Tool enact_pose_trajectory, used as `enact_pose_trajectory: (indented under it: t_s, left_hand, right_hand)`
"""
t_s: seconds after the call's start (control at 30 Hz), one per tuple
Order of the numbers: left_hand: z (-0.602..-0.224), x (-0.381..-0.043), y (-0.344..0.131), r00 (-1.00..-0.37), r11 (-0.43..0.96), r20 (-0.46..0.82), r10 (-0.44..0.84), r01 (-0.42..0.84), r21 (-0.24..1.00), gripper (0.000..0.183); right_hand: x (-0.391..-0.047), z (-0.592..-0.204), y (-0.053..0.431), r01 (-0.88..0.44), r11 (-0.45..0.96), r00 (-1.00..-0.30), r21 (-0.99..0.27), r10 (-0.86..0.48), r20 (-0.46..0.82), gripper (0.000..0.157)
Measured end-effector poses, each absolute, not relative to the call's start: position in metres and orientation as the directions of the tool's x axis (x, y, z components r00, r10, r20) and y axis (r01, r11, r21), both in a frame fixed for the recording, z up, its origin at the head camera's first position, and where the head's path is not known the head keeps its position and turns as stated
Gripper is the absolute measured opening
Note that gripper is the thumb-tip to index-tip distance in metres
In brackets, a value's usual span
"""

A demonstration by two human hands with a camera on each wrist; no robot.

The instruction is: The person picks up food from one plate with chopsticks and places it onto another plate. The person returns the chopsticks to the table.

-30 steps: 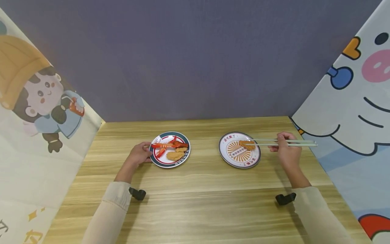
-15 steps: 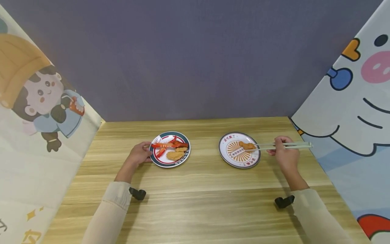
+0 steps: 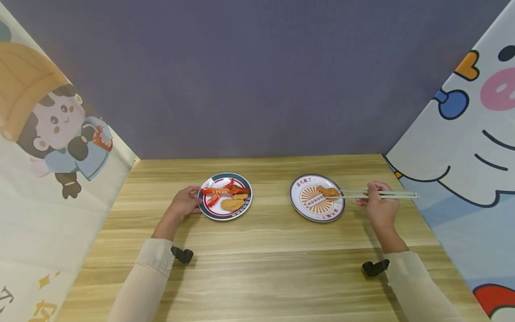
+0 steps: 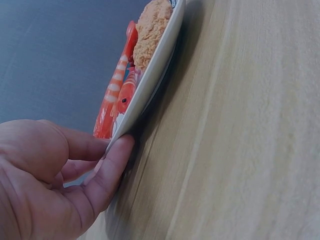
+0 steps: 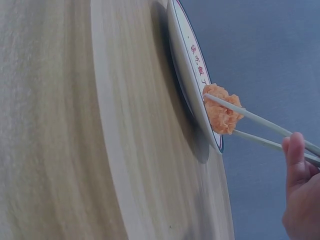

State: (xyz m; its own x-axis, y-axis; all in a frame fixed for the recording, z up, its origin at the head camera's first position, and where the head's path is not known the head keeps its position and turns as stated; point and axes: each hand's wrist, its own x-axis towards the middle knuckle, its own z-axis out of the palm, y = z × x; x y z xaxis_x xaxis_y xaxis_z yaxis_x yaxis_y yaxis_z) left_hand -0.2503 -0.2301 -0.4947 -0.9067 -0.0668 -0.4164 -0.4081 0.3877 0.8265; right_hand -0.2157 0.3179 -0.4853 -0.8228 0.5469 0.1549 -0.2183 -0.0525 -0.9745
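My left hand (image 3: 186, 202) pinches the near-left rim of a plate (image 3: 212, 215) with a green and red border. On that plate lie red-and-white striped shrimp (image 4: 111, 96) and golden fried chicken pieces (image 3: 232, 205). My right hand (image 3: 380, 206) holds a pair of pale green chopsticks (image 5: 260, 119). Their tips straddle one fried chicken piece (image 5: 222, 111) at the right side of a second plate (image 3: 299, 199), which has an orange sunburst and red characters. In the right wrist view, one stick crosses the front of the piece and the other passes behind it.
Both plates stand on a light wood-grain table (image 3: 265, 268). A grey panel (image 3: 257, 80) rises behind it. Printed cartoon panels (image 3: 64, 120) flank the table on both sides. A black wrist mount (image 3: 375, 268) sits on each sleeve.
The chopsticks have dipped and spread a little around the chicken piece, which has turned slightly on its plate. My right hand has moved slightly nearer to me; the left keeps its hold.
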Motion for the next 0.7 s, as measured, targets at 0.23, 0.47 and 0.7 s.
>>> enact_pose_trajectory:
  t_s: [0.23, 0.47, 0.7]
  left_hand:
    - [-0.4933, -0.2506, -0.2292, -0.904, 0.380, -0.423, -0.069, -0.416, 0.826, 0.055]
    - [-0.4908, -0.2498, -0.2286, -0.901, 0.389, -0.429, -0.072, -0.421, 0.820, 0.055]
    - [-0.4902, -0.2495, -0.2289, -0.900, 0.396, -0.431, -0.069, -0.421, 0.816, 0.055]
  right_hand:
    - [-0.2168, -0.4854, 0.3183, -0.224, -0.085, -0.821, -0.971, 0.554, 0.141, 0.010]
    - [-0.2176, -0.4840, 0.3151, -0.198, -0.137, -0.831, -0.971, 0.548, 0.092, 0.010]
    - [-0.2176, -0.4836, 0.3097, -0.125, -0.099, -0.847, -0.987, 0.529, 0.054, 0.010]
